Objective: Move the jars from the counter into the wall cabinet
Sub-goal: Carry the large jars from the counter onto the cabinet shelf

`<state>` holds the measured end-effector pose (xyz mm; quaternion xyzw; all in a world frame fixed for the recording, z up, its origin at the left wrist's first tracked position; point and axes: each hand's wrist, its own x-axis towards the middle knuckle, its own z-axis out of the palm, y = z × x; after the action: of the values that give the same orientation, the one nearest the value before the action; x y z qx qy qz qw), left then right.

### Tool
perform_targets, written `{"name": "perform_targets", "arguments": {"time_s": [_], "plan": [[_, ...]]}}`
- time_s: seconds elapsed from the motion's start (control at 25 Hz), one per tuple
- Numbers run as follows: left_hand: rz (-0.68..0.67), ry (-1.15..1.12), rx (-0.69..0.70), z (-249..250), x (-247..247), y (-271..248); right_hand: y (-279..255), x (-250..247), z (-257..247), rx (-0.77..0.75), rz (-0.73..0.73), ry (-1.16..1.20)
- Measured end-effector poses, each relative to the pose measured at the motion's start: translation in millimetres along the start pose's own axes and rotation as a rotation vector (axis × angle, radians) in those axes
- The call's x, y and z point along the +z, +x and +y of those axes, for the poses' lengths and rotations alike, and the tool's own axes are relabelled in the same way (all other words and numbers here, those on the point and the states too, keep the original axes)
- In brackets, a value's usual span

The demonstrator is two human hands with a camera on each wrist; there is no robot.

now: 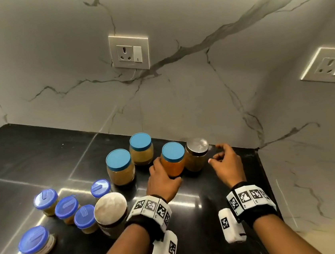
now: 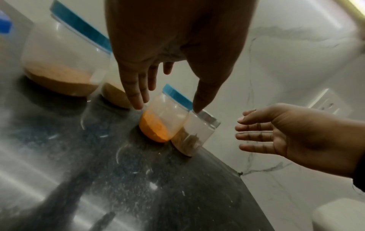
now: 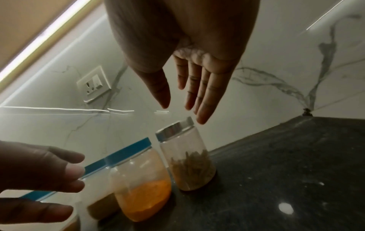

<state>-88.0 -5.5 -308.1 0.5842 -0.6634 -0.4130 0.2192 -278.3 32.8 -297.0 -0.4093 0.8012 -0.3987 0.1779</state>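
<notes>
A teal-lidded jar of orange powder (image 1: 174,163) (image 2: 160,123) (image 3: 142,192) stands on the black counter (image 1: 214,215) near the back wall. Touching its right side is a steel-lidded jar (image 1: 196,155) (image 2: 195,136) (image 3: 187,162) with brown sticks inside. My left hand (image 1: 163,171) (image 2: 168,106) (image 3: 59,179) reaches around the orange jar, fingers straight on its left, thumb toward its right, without clasping it. My right hand (image 1: 217,154) (image 2: 256,132) (image 3: 181,112) hovers just right of the steel-lidded jar, fingers relaxed and holding nothing.
Two more teal-lidded jars (image 1: 120,166) (image 1: 141,148) stand left of the orange one. Several small blue-lidded jars (image 1: 67,209) and a large steel-lidded jar (image 1: 111,211) crowd the front left. Marble walls with sockets (image 1: 129,52) (image 1: 330,65) close the corner. A cabinet underside with a light strip (image 3: 23,23) hangs above.
</notes>
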Motion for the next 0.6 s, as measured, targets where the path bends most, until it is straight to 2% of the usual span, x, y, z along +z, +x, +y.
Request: {"name": "perform_targets", "arguments": {"time_s": [0.12, 0.32, 0.6], "plan": [[0.008, -0.021, -0.057, -5, 19, 15, 24, 13, 18, 0.051, -0.131, 0.066], [0.024, -0.097, -0.162, -14, 32, 44, 53, 39, 39, 0.055, -0.323, 0.12], [0.026, -0.322, -0.17, -17, 44, 75, 72, 52, 39, 0.094, -0.441, 0.316]]}}
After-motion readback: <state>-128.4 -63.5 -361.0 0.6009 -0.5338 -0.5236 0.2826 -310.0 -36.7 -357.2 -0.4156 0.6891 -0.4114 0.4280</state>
